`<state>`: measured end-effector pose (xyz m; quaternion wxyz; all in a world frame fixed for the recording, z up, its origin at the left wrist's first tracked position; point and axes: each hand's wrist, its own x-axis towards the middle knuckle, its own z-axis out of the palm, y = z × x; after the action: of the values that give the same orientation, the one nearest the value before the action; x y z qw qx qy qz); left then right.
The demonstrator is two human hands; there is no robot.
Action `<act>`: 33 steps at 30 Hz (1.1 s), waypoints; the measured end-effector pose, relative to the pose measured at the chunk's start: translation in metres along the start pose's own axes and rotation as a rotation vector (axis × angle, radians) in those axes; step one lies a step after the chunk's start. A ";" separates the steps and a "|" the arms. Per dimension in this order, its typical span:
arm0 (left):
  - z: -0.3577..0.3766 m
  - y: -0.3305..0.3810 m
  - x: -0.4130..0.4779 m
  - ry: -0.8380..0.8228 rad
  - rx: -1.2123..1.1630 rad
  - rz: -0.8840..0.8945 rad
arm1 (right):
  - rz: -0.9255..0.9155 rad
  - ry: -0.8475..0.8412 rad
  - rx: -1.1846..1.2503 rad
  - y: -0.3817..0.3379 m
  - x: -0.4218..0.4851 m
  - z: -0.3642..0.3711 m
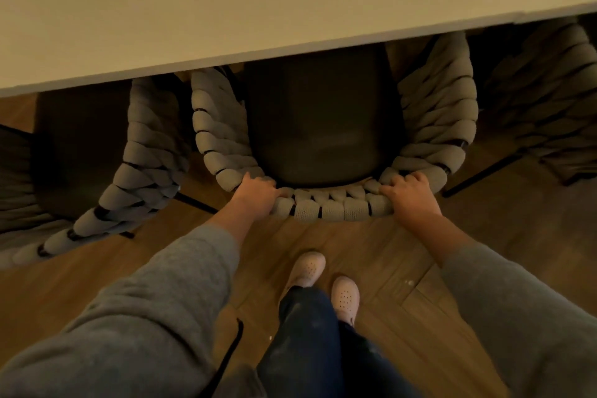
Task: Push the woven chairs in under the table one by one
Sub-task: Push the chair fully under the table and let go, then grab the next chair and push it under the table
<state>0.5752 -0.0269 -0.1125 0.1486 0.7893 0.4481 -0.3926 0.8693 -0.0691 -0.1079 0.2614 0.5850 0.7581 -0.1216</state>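
A woven chair (329,208) with a thick grey braided back and a dark seat stands right in front of me, its front part under the pale table (258,3). My left hand (255,195) grips the left end of the chair's back rim. My right hand (410,192) grips the right end of the same rim. A second woven chair (142,165) stands to the left, angled, partly under the table. A third woven chair (542,100) stands at the right in shadow.
The floor is brown wood planks (387,262). My feet in pale shoes (326,281) stand just behind the middle chair. Thin black chair legs (484,174) reach out over the floor at the right and left.
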 end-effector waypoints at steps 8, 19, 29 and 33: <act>-0.042 0.018 0.007 -0.454 -0.207 -0.060 | -0.142 0.068 0.181 0.014 -0.010 0.007; -0.185 0.217 0.073 0.137 -0.595 0.118 | 0.056 0.304 0.301 0.203 -0.063 0.068; -0.284 0.413 0.128 0.582 -0.225 0.014 | 0.260 0.237 0.260 0.484 -0.151 0.127; -0.324 0.479 0.153 0.535 -0.193 0.123 | 0.296 0.186 0.280 0.557 -0.168 0.145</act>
<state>1.1724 -0.0120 -0.0738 0.1232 0.8726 0.4581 -0.1165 1.4654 -0.1190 -0.0707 0.1215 0.7292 0.6604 -0.1317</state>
